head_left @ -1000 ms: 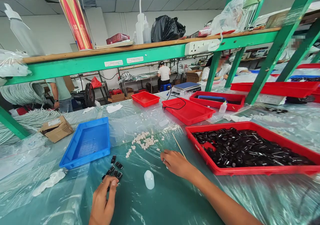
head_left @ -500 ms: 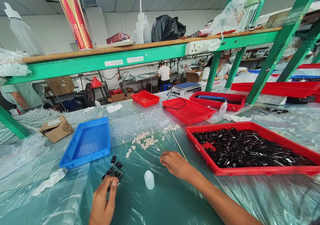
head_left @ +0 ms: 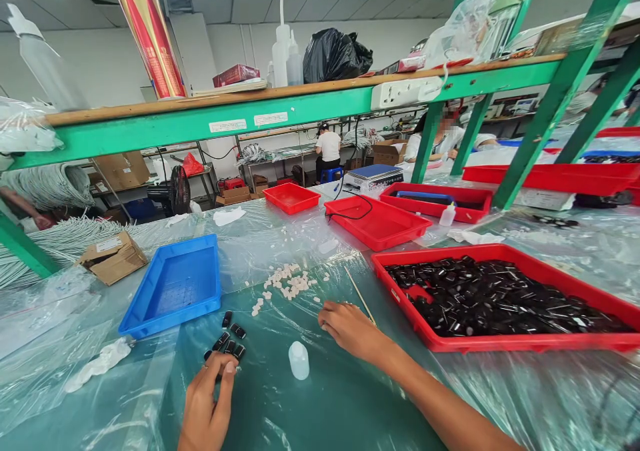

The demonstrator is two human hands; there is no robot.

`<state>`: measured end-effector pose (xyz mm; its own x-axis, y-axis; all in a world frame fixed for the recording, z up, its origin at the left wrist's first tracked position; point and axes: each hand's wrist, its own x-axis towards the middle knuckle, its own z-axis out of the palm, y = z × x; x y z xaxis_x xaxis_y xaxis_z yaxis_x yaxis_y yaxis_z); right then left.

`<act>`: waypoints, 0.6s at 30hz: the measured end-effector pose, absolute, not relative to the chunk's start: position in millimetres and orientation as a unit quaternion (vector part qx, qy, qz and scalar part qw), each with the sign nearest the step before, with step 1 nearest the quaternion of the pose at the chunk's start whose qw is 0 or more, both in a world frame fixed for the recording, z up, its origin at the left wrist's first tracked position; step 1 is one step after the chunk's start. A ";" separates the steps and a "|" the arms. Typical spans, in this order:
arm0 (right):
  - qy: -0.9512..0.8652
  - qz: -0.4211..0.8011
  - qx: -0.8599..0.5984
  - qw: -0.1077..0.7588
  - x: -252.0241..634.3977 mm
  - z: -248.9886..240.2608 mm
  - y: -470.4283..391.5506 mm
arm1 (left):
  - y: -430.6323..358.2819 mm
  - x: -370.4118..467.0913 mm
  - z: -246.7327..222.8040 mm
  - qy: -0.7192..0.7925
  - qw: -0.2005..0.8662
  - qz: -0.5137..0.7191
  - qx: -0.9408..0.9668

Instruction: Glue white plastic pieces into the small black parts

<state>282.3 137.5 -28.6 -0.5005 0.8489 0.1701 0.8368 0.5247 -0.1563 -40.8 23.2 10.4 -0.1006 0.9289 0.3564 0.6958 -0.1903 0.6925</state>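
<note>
My left hand [head_left: 207, 397] is low in the view, its thumb and fingers closed around a small black part that mostly hides behind them. Just beyond its fingertips lies a small group of black rectangular parts [head_left: 239, 331]. My right hand [head_left: 347, 329] rests on the plastic-covered table with fingers curled down and closed; anything in them is hidden. A pile of small white pieces [head_left: 290, 281] is scattered ahead of it, to the left. Between my hands stands a small translucent white bottle [head_left: 299, 361]. A thin stick [head_left: 360, 295] lies just past my right hand.
At right, a large red tray [head_left: 480, 344] holds many black parts. A blue tray [head_left: 170, 324] sits at left, beside a crumpled white tissue [head_left: 103, 365] and a cardboard box [head_left: 114, 259]. Smaller red trays [head_left: 375, 241] stand farther back. A green-framed shelf [head_left: 300, 107] crosses above.
Both my hands stay almost in place; the right has shifted very slightly left. In the left background, a person has moved left, mostly out of view.
</note>
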 end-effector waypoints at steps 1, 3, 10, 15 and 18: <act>-0.867 0.029 -0.486 0.105 281.9 -27.4 137.3 | 23.6 -41.7 9.9 0.618 0.143 0.406 0.658; -0.868 0.032 -0.487 0.091 281.1 -25.1 137.2 | 23.9 -42.4 9.2 0.618 0.140 0.404 0.660; -0.875 0.028 -0.476 0.082 277.3 -16.7 131.8 | 22.1 -40.5 6.8 0.620 0.135 0.405 0.659; -0.884 0.034 -0.460 0.079 275.8 -11.8 127.3 | 21.6 -44.0 3.9 0.616 0.140 0.383 0.674; -0.884 0.038 -0.458 0.081 274.8 -10.2 126.7 | 22.1 -45.3 3.4 0.615 0.126 0.377 0.681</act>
